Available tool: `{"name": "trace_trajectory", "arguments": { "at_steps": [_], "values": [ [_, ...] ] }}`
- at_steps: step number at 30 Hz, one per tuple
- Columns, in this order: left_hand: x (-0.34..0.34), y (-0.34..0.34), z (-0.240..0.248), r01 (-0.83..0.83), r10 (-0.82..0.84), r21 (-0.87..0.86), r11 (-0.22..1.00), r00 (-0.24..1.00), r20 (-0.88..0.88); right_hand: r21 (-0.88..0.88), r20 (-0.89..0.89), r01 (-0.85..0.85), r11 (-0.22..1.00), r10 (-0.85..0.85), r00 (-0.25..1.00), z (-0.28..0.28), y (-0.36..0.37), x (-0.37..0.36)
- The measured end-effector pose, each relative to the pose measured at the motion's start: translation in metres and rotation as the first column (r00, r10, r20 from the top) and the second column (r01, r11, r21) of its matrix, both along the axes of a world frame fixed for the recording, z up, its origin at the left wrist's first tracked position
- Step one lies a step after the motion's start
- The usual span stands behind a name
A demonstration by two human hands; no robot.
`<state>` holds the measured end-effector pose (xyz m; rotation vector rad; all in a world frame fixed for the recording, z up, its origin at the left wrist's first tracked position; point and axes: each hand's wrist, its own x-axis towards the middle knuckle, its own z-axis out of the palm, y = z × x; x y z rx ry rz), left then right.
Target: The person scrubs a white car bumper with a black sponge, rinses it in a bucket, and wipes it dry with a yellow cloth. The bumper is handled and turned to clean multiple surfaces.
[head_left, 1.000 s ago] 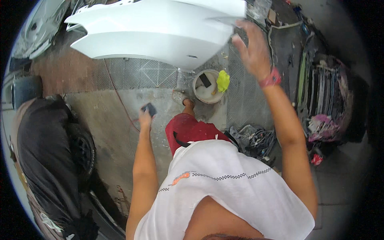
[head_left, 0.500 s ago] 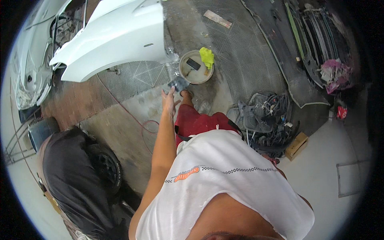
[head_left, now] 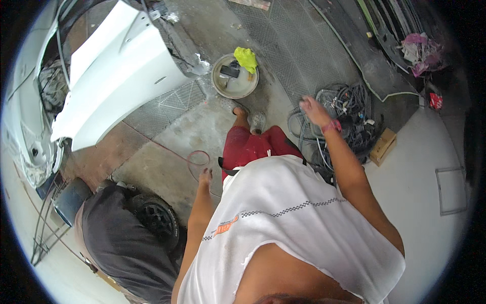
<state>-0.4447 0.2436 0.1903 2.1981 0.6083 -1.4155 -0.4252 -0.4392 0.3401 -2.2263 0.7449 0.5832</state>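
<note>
My left hand (head_left: 205,177) hangs low on the left of my red shorts (head_left: 248,147), near a loop of red hose (head_left: 198,158) on the floor. Its small, foreshortened fingers look loose, with nothing seen in them. My right hand (head_left: 315,111), a red band at its wrist, is raised to the right, fingers partly apart and holding nothing. In the picture it overlaps the edge of a heap of black cables (head_left: 349,109). Ahead of my feet stands a round bucket (head_left: 216,87) of cloudy water. A dark block (head_left: 229,72) shows inside, and a yellow-green cloth (head_left: 246,60) drapes over its rim.
A large white car fender (head_left: 116,71) stands at the far left. Near left are a wheel (head_left: 154,218) and a dark-covered bulky shape (head_left: 119,243). To the right lie a cardboard box (head_left: 383,147), a crumpled pink-and-white bundle (head_left: 420,53) and dark panels (head_left: 349,35).
My left hand has drawn back from beside the bucket. The dark flat piece near it is gone from there, and a second dark piece shows in the bucket. My right hand has come into view.
</note>
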Motion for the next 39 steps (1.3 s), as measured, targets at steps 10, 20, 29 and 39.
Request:
{"name": "trace_trajectory", "arguments": {
  "at_steps": [10,20,29,39],
  "values": [
    [0.179,-0.144,0.054,-0.06,0.126,-0.254,0.965,0.959,0.255,-0.014,0.059,-0.292,0.956,0.293,0.954,-0.092,0.004,0.193],
    [0.299,-0.386,-0.016,-0.033,0.176,-0.465,0.884,0.948,0.267,0.054,-0.176,-0.123,0.991,0.131,0.976,-0.344,0.0,0.315],
    [0.315,-0.442,-0.16,-0.094,0.174,-0.431,0.897,0.973,0.151,0.077,0.265,-0.278,0.957,0.25,0.931,-0.368,0.038,0.338],
    [0.344,-0.394,-0.261,-0.231,0.3,-0.401,0.886,0.947,0.118,0.168,0.048,0.277,0.946,-0.289,0.956,-0.424,0.137,0.303]
  ]
}}
